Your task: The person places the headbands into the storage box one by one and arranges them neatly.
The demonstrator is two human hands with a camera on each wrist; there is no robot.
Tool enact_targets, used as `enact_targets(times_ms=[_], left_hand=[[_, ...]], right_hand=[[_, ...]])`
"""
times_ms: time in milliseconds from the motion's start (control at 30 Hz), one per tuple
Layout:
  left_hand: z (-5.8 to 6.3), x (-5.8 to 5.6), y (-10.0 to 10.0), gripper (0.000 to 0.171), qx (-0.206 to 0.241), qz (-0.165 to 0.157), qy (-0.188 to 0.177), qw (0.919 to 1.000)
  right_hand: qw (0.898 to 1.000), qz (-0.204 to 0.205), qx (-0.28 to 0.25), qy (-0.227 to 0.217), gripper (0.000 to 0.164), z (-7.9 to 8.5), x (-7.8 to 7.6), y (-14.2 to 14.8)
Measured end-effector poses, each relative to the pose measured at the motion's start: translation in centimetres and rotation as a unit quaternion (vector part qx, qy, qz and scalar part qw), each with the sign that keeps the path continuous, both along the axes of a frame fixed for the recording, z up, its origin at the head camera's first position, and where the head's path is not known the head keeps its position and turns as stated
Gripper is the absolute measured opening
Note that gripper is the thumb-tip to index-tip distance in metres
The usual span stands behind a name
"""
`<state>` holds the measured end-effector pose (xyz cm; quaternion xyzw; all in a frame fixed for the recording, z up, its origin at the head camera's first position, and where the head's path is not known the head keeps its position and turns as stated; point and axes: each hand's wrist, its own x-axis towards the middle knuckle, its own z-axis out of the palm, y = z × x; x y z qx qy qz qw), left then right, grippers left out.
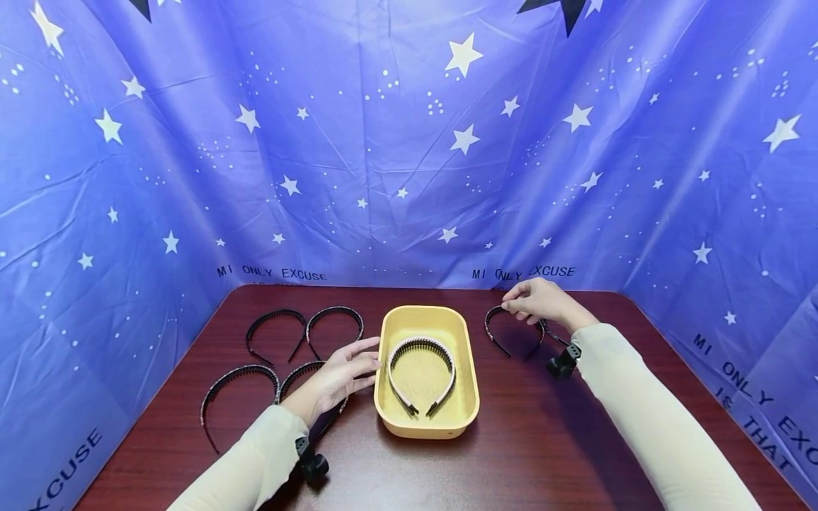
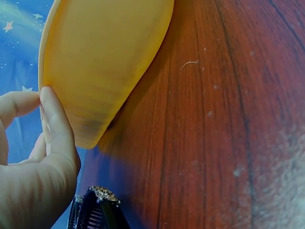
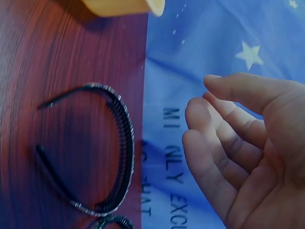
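A yellow rectangular tub [image 1: 427, 430] stands mid-table with a pale headband [image 1: 422, 341] with dark inner teeth inside. My left hand [image 1: 340, 374] is at the tub's left side, its nearly straight fingers touching the rim. In the left wrist view, the thumb [image 2: 58, 119] lies against the yellow outer wall. My right hand [image 1: 535, 301] is over a dark headband [image 3: 127, 143] with a sparkly outer edge, right of the tub. Its fingers are loosely bent with nothing between them in the right wrist view. That headband rests on the table, its ends toward the near side.
Several dark toothed headbands [image 1: 276, 313] lie left of the tub, one partly hidden under my left forearm. Another dark headband [image 3: 114, 221] adjoins the one under my right hand. A blue star-printed cloth [image 1: 383, 177] stands behind and beside the reddish-brown table [image 1: 511, 454].
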<state>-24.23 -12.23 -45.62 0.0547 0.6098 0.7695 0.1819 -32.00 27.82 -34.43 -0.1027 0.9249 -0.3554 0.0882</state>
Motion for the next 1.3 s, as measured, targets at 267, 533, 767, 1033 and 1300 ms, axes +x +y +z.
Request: enact_targets(times_ms=[267, 533, 767, 1033, 1300], left_hand=[[0.1, 0.1, 0.1, 0.065, -0.004, 0.003, -0.001, 1.0], [0.1, 0.1, 0.0, 0.064, -0.005, 0.0, 0.002, 1.0], [0.0, 0.1, 0.1, 0.064, -0.007, -0.001, 0.001, 1.0], [-0.1, 0.0, 0.1, 0.063, -0.004, -0.002, 0.0, 1.0], [-0.2, -0.1, 0.0, 0.063, -0.001, -0.002, -0.002, 1.0]], right_hand=[[0.999, -0.028, -0.008, -0.017, 0.031, -1.0, -0.6, 1.8], [0.998, -0.047, -0.031, -0.034, 0.036, -2.0, -0.8, 3.1], [0.997, -0.067, -0.007, -0.026, 0.043, -3.2, -1.1, 4.1], [0.995, -0.097, 0.008, 0.007, 0.043, -5.5, -1.5, 5.1], [0.99, -0.112, 0.048, 0.066, 0.04, -6.8, -1.4, 5.2]])
